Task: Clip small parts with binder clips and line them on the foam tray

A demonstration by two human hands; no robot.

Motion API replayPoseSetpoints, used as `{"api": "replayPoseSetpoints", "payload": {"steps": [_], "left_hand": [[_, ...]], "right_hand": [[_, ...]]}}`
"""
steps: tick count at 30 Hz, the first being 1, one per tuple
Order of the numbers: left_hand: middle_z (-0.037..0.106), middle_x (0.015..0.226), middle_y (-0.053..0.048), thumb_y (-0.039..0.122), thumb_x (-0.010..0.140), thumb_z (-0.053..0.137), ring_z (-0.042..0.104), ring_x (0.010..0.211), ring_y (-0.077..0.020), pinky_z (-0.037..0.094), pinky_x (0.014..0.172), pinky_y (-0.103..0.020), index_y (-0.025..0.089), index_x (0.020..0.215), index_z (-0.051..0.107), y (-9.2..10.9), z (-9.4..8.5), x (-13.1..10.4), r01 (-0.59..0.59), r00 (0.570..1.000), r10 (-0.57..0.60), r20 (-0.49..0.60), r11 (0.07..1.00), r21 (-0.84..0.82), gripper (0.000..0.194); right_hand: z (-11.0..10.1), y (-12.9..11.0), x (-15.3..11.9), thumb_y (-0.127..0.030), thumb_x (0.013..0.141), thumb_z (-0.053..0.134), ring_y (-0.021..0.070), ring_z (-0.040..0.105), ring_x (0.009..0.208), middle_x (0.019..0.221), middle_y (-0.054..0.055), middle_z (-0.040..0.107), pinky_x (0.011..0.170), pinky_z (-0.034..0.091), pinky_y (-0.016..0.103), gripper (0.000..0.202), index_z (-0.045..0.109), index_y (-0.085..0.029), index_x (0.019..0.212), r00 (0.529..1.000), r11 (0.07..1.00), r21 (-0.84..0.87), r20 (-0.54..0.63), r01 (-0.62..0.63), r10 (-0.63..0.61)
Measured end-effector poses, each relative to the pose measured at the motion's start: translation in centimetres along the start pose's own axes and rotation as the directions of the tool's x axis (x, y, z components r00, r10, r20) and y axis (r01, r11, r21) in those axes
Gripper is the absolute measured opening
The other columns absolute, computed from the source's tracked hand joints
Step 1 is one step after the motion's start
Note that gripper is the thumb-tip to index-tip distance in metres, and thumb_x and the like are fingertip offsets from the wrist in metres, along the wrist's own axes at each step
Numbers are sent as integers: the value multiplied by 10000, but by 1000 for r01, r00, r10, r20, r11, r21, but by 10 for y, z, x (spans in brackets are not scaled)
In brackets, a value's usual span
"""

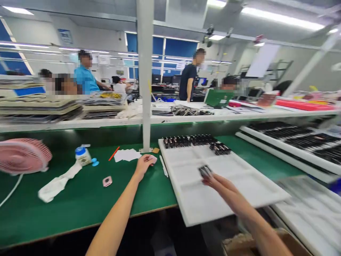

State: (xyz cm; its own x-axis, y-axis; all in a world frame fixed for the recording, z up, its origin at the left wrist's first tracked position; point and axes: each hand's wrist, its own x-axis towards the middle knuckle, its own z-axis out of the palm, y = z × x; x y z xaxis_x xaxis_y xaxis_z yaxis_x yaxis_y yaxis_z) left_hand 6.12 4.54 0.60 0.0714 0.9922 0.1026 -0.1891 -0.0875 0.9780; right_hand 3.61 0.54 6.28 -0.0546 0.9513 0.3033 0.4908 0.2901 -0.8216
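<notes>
My left hand point(143, 166) is closed over the green bench, left of the white foam tray point(183, 209). Its fingers pinch a small pale pinkish piece point(152, 160), too small to name. Above the tray, my right hand point(214, 180) grips a small dark rectangular part point(204, 171) with a shiny face, blurred by motion. Along the tray's far edge stand several similar black parts point(186, 140), with another short group point(220, 148) beside them. A white stick-like tool point(163, 166) lies between my left hand and the tray. Farther left is a small pink square device point(107, 181) with a dark round centre.
A pink fan point(25, 155) stands far left, near a blue-capped bottle point(83, 155) and crumpled tissue point(57, 185). White paper sheets point(126, 155) and a red stick point(114, 153) lie behind my left hand. Filled trays point(298, 142) sit right. A white post point(146, 78) rises ahead.
</notes>
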Motion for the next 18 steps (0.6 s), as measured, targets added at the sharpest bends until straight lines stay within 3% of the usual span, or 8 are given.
{"api": "replayPoseSetpoints", "payload": {"steps": [5,8,10,12,14,18], "left_hand": [[764,874,-90,394,519,954,709,807,-228,558,687,-308,142,896,668,-7,-8,13,45,999,-45,11,997,-65,536],[767,865,-87,394,543,964,693,769,-199,517,644,-265,133,938,673,-10,-12,12,59,998,-59,5,992,-108,556],[766,845,-84,375,543,971,672,728,-172,486,614,-242,126,942,676,-9,-11,10,72,997,-75,-10,987,-147,556],[764,837,-83,349,534,979,669,714,-164,482,609,-239,121,938,676,-7,-9,8,99,995,-101,-3,976,-196,554],[768,848,-90,319,531,983,690,730,-178,503,621,-250,120,933,674,-6,-6,7,139,990,-140,15,959,-248,545],[778,893,-110,292,571,977,728,763,-197,559,670,-276,108,964,706,-5,-3,4,196,980,-191,48,937,-289,512]], "right_hand": [[-134,74,0,-471,890,756,183,666,720,743,79,690,634,539,280,333,717,-140,897,958,956,222,-167,-193,232],[-186,106,-6,-491,871,741,158,635,634,705,79,671,583,500,263,364,691,-132,829,948,866,425,-49,-265,314],[-201,122,-9,-510,872,702,132,570,536,647,56,636,510,434,251,378,666,-141,797,938,774,544,79,-324,337],[-202,136,-12,-545,853,688,97,432,429,539,-10,533,437,302,243,396,642,-159,776,928,718,600,130,-353,348],[-197,147,-14,-594,817,702,76,323,405,497,-53,447,431,201,252,434,631,-170,764,937,723,607,117,-329,329],[-188,161,-19,-688,808,682,95,364,504,592,-26,488,489,244,264,526,639,-166,764,976,812,541,119,-218,182]]}}
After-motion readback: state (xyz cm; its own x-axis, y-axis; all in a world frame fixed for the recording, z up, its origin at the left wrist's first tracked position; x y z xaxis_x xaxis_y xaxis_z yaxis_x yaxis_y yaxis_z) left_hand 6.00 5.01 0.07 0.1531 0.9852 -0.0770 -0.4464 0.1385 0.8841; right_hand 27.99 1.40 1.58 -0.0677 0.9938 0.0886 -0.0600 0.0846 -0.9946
